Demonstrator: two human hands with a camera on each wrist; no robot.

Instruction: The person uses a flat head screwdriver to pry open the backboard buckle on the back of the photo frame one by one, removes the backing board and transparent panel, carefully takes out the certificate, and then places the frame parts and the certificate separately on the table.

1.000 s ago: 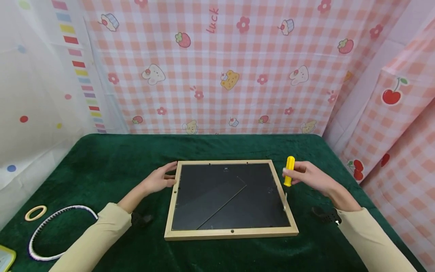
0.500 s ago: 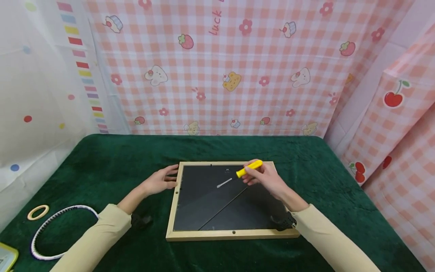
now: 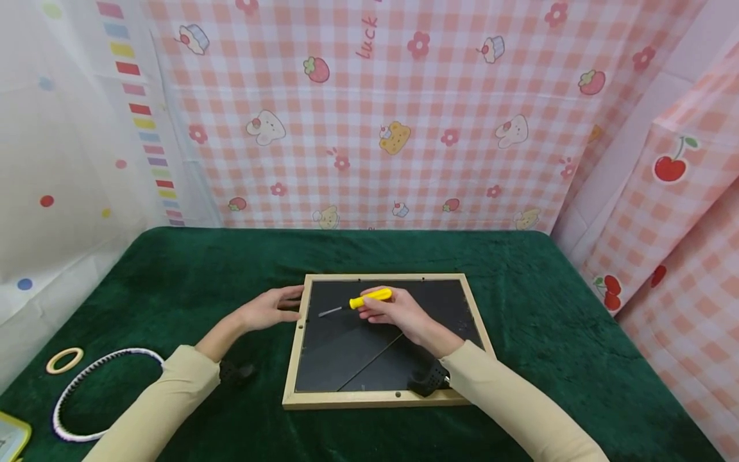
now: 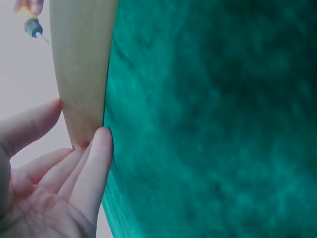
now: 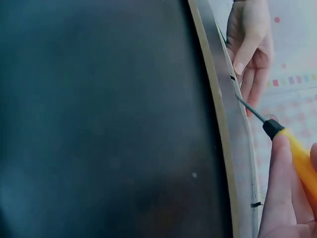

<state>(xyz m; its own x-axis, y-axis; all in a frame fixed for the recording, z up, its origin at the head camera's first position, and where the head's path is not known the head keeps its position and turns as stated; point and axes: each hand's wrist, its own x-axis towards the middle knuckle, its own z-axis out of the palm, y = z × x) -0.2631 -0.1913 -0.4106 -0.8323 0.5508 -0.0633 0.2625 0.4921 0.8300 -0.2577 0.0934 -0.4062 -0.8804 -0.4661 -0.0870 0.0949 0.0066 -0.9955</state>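
Observation:
A picture frame point(image 3: 340, 399) with a light wood rim and a black back panel lies back up on the green cloth. My right hand point(image 3: 404, 314) holds a yellow-handled screwdriver point(image 3: 371, 298) over the panel, its shaft aimed left. The tip is near a small dark tab point(image 5: 233, 78) on the inner left edge; I cannot tell if they touch. My left hand point(image 3: 265, 311) rests against the frame's left side. In the left wrist view, its thumb point(image 4: 37, 126) touches one edge of the wood and its extended fingers point(image 4: 99, 153) the other.
At the left lie a small wooden ring point(image 3: 65, 360) and a larger white-and-dark hoop point(image 3: 75, 383), partly behind my left sleeve. A yellow-edged object point(image 3: 23, 436) shows at the lower left corner. Printed curtains point(image 3: 369, 96) stand behind the table.
My right hand has carried the screwdriver left, from beside the frame's right edge across the black panel toward its left edge. The left hand stays at the frame's left side.

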